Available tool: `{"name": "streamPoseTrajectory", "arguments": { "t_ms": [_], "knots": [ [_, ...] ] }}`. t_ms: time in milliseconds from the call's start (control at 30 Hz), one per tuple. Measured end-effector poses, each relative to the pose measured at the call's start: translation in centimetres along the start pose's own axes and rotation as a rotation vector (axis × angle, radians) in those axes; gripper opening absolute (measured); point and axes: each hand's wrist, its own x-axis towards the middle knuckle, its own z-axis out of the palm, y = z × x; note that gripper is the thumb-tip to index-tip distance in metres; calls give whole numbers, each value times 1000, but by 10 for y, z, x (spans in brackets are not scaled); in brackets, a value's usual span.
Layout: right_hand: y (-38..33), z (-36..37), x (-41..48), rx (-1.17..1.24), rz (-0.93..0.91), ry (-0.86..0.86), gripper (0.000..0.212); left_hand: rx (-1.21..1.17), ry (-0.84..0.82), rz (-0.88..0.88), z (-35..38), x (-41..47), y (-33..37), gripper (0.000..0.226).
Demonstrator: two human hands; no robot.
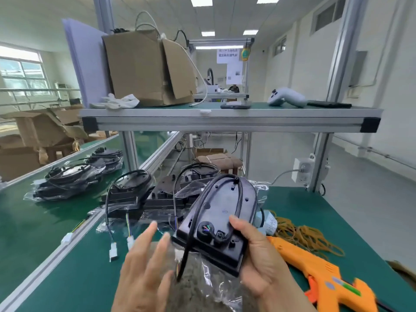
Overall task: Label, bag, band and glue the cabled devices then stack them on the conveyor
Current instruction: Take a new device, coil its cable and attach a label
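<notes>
Right grip curled round the black cabled device, thumb on its back, holding it tilted above the desk. Left grip spread, fingers straight, holding nothing, just beside the device's dangling cable. Under both, a clear plastic bag; whether the device's lower edge is inside its mouth, hard to tell. To the right, an orange glue gun, cut off by the bottom edge, and a heap of rubber bands. Behind, loose devices piled. On the green conveyor, stacked bags, each with a black device and cable inside. Up on the shelf, a cardboard box with cables looping out; the rest of its contents are hidden.
</notes>
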Motion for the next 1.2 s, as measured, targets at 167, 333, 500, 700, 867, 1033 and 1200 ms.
{"name": "streamPoseTrajectory", "arguments": {
  "t_ms": [167,333,500,700,867,1033,1200],
  "knots": [
    [-9,2,-1,60,17,56,47,85,-81,339,25,-21,21,40],
    [-11,-4,3,128,-22,22,40,-89,-7,148,20,-11,16,47],
    [-10,-3,9,111,-84,28,39,-444,-49,-385,21,-10,30,67],
    [-13,1,10,78,-113,-1,20,-486,-30,-633,26,-11,25,70],
    [-11,-4,10,53,-124,4,27,-439,42,-480,11,-7,26,65],
    [-11,-13,15,40,-182,92,51,-480,167,-332,-21,18,28,38],
    [-12,-16,20,18,-207,117,63,-347,-90,-175,-38,18,37,38]
  ]
}}
